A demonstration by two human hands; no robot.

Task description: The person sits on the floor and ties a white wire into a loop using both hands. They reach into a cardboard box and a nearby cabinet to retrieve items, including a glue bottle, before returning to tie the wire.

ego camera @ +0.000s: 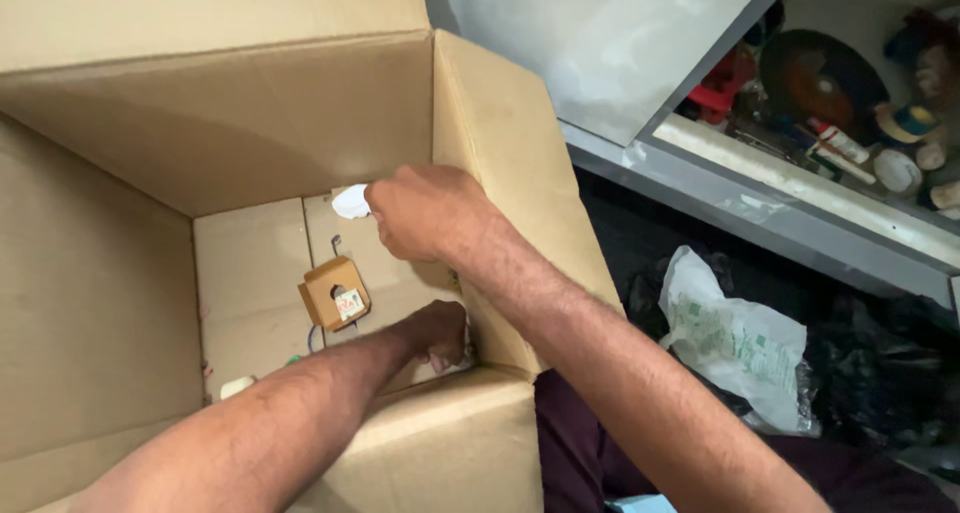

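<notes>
We reach both hands into large open brown cardboard box. Right hand pinches small white crumpled piece above box floor. Left hand clenched low in near right corner; contents not visible. Best keep pinch firm, wrists clear of flaps. Small brown cardboard packet lies on floor between.

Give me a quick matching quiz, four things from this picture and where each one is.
1 small cardboard piece
2 white scrap
3 white plastic bag
4 left hand

A pinched in the right hand
B on the big box's floor, middle
C outside the box, on dark bags
D low in the box's near right corner

Pairs: 1-B, 2-A, 3-C, 4-D
</notes>
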